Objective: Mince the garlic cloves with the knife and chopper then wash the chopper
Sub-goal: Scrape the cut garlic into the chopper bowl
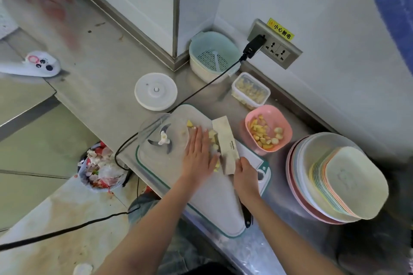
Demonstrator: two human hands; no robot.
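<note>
The person is cutting garlic pieces (213,138) on the cutting board (214,203), which lies on the counter (100,78). The right hand (245,174) is wrapped round the handle of the knife (225,143). The left hand (199,152) lies flat with fingers straight, pressing on the garlic just beside the blade.

To do this well, the blade should go straight down, and the fingertips should stay back from the edge. Small, slow chops look safest, because the pieces are little and could slip.

The chopper bowl (161,134) sits on the far end of the board, touching nothing but the board, with its blades inside. Its lid (155,91) lies apart on the counter.

Counting: one knife, one board, one chopper bowl, one lid. One pink bowl (283,123) holds cloves, and one clear box (250,90) holds more. There is one stack of plates (335,178); the garlic pieces are too small to count.
</note>
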